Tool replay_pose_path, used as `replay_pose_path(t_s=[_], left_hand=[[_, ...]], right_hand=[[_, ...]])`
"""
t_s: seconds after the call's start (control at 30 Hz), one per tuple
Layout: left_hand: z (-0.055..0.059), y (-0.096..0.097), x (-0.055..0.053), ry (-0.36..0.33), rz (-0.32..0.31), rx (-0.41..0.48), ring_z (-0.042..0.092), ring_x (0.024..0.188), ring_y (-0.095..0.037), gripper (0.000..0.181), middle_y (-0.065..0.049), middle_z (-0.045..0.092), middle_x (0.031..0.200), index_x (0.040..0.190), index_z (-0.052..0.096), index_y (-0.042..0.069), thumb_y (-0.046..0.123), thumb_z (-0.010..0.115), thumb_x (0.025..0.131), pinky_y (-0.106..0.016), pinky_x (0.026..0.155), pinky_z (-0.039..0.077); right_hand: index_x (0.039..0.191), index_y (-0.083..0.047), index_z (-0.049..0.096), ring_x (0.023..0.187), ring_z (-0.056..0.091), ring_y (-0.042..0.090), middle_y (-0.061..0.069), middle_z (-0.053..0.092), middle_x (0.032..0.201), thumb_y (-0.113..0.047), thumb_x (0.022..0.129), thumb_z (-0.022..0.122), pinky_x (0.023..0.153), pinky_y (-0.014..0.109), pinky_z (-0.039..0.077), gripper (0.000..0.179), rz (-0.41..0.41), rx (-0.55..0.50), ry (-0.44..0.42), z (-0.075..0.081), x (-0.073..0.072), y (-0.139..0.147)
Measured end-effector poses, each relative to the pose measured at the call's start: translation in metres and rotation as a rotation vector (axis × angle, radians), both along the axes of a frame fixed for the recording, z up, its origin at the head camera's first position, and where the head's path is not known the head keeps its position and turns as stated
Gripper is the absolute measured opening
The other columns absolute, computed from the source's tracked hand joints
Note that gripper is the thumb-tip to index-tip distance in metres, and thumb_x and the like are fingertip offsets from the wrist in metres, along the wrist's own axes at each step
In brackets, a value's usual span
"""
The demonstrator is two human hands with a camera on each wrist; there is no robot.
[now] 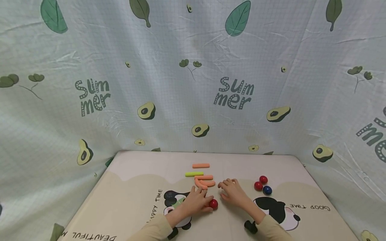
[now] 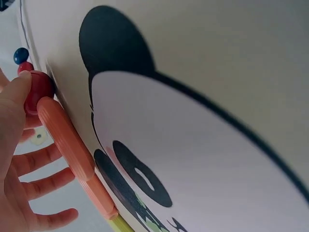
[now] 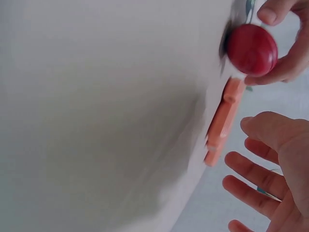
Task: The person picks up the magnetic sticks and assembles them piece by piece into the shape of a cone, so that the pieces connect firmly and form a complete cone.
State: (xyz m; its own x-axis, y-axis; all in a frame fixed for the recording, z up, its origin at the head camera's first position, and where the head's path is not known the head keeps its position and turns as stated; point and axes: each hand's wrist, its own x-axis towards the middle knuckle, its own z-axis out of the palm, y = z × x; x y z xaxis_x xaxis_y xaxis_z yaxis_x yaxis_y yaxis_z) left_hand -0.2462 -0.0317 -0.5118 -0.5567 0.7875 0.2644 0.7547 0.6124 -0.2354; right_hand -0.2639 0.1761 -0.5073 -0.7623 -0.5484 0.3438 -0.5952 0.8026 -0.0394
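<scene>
My left hand [image 1: 196, 202] pinches a glossy red ball [image 1: 213, 204] between thumb and forefinger, low over the table or on it. Its other fingers spread out loosely, as the left wrist view shows. To the right of that ball, my right hand [image 1: 235, 193] hovers with relaxed fingers [image 3: 256, 169] and holds nothing. Beyond both hands lie several short orange sticks, two of them curved; one straight orange stick [image 1: 203, 177] sits beside a yellow-green stick [image 1: 194, 174]. Another orange stick [image 1: 200, 165] lies farther back.
Right of my right hand, two red balls [image 1: 258, 186] and a dark blue ball [image 1: 267, 190] form a cluster. The pale table mat [image 1: 129, 180] carries printed pandas and lettering. A white curtain [image 1: 169, 87] with avocado prints hangs behind the table's far edge.
</scene>
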Motion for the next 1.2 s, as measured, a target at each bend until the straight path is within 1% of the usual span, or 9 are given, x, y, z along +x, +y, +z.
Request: replay_pose_path(t_s=[0.2,0.37,0.6,0.7,0.87,1.07,1.2], left_hand=[[-0.002,0.005,0.001,-0.036,0.048,-0.031,0.053,0.091,-0.02,0.035,-0.001,0.058,0.093,0.11,0.053,0.033,0.055,0.044,0.085,-0.047,0.075,0.046],[-0.002,0.006,0.001,-0.019,0.061,-0.04,0.054,0.092,-0.02,0.034,-0.001,0.058,0.094,0.109,0.054,0.034,0.055,0.044,0.084,-0.047,0.074,0.047],[-0.002,0.003,0.0,-0.013,0.042,-0.033,0.054,0.09,-0.019,0.032,0.001,0.056,0.091,0.107,0.054,0.034,0.055,0.044,0.084,-0.046,0.074,0.048],[-0.002,0.002,-0.001,-0.022,0.029,-0.024,0.054,0.09,-0.018,0.031,0.001,0.055,0.092,0.105,0.054,0.033,0.055,0.044,0.084,-0.046,0.074,0.048],[-0.002,0.0,-0.001,-0.042,0.019,-0.027,0.055,0.09,-0.018,0.032,0.001,0.055,0.093,0.106,0.053,0.034,0.055,0.044,0.085,-0.044,0.073,0.048],[-0.001,0.0,-0.001,-0.08,0.023,-0.034,0.055,0.095,-0.02,0.033,-0.001,0.057,0.099,0.109,0.053,0.034,0.054,0.043,0.085,-0.047,0.075,0.048],[0.002,0.0,-0.001,-0.082,0.022,-0.033,0.055,0.097,-0.021,0.033,-0.002,0.057,0.101,0.11,0.053,0.033,0.054,0.043,0.086,-0.049,0.076,0.048]], right_hand=[[0.09,-0.015,0.059,0.085,0.052,0.018,-0.001,0.059,0.085,-0.021,0.076,0.068,0.081,0.043,0.039,0.018,-0.023,0.043,0.037,-0.004,-0.015,0.002],[0.092,-0.015,0.061,0.084,0.051,0.017,-0.001,0.058,0.084,-0.022,0.075,0.069,0.078,0.042,0.04,0.019,-0.012,0.074,0.104,-0.004,-0.024,0.001],[0.096,-0.014,0.063,0.086,0.051,0.017,0.0,0.059,0.089,-0.024,0.077,0.068,0.077,0.041,0.04,0.022,-0.001,0.145,0.118,-0.001,-0.03,-0.007],[0.096,-0.015,0.062,0.086,0.051,0.017,-0.001,0.059,0.089,-0.025,0.076,0.068,0.076,0.041,0.04,0.023,0.01,0.153,0.134,-0.003,-0.032,-0.009],[0.096,-0.017,0.062,0.086,0.051,0.016,-0.002,0.06,0.091,-0.025,0.076,0.069,0.076,0.04,0.04,0.022,0.028,0.16,0.136,-0.005,-0.035,-0.013],[0.095,-0.017,0.061,0.087,0.051,0.016,-0.003,0.059,0.089,-0.025,0.076,0.069,0.077,0.039,0.041,0.022,0.026,0.182,0.139,-0.006,-0.036,-0.018],[0.093,-0.017,0.061,0.085,0.05,0.015,-0.004,0.059,0.086,-0.026,0.075,0.07,0.076,0.039,0.041,0.022,0.024,0.183,0.151,-0.006,-0.038,-0.02]])
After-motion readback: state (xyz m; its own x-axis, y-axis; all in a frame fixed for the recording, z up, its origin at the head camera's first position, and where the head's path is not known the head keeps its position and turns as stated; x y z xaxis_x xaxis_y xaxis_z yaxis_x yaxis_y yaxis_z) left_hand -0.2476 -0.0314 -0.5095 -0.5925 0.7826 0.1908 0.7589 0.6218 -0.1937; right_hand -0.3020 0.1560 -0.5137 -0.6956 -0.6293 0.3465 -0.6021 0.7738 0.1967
